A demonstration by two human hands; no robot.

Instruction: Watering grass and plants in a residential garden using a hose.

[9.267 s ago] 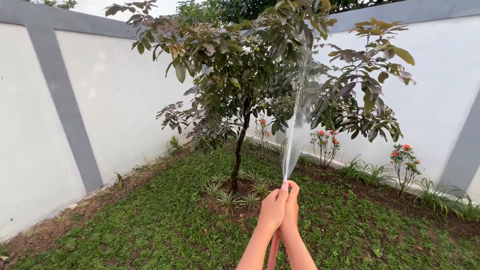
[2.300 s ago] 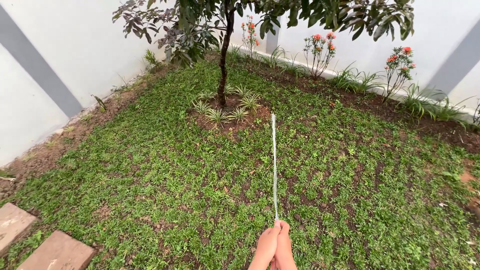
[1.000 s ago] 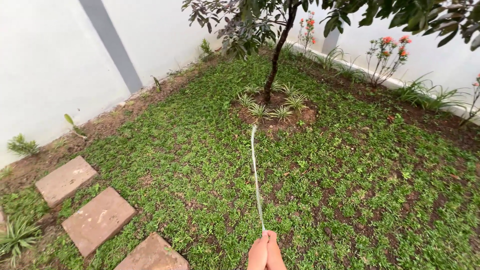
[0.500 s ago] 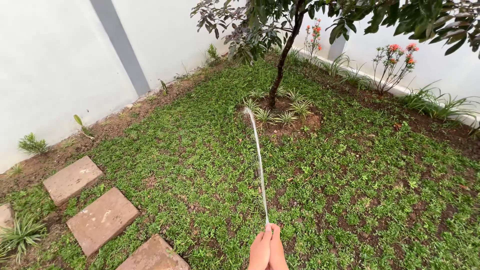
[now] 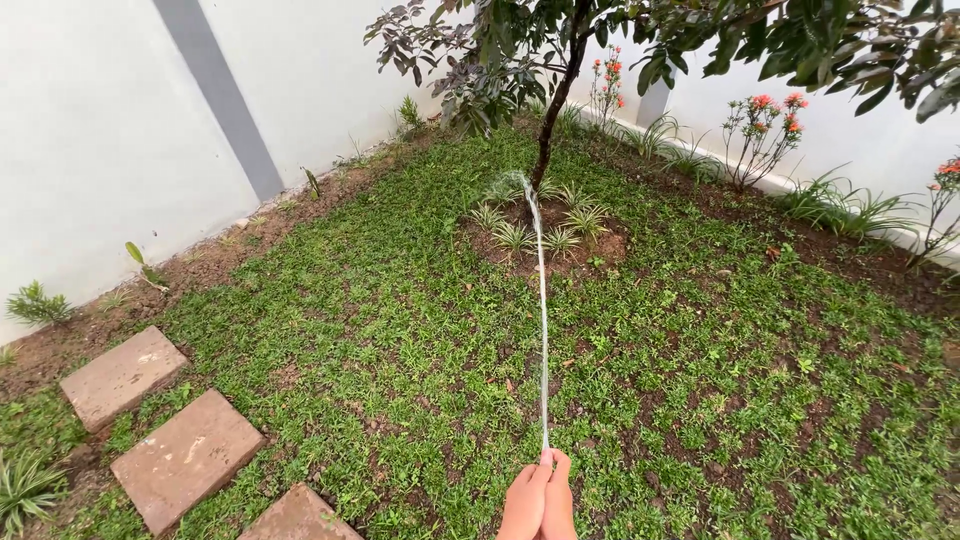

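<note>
We see both hands pressed together at the bottom edge of the view, the left hand (image 5: 524, 502) and the right hand (image 5: 558, 500) side by side and touching, their fingers curled tight around something that is hidden between them; we cannot tell what they clasp, since the grip covers it and the frame cuts the wrists off. From the tips of the thumbs a thin stream of water (image 5: 543, 330) leaves the hands and runs straight ahead over the grass (image 5: 400, 300); far in front of the hands it arches and breaks into spray beside the trunk of a small tree (image 5: 552, 110), over the ring of low spiky plants (image 5: 515, 237) that stand in bare soil at the tree's foot.

To the left of the hands, and near them, lie three reddish stepping stones (image 5: 185, 457) in a row set into the lawn; beyond these, further left and ahead, a white wall (image 5: 90, 140) with a grey stripe closes the garden. Ahead and to the right of the hands, well past the tree, shrubs with orange-red flowers (image 5: 760, 125) stand in a dark soil bed along another white wall; the tree's leafy branches hang over the top of the view.
</note>
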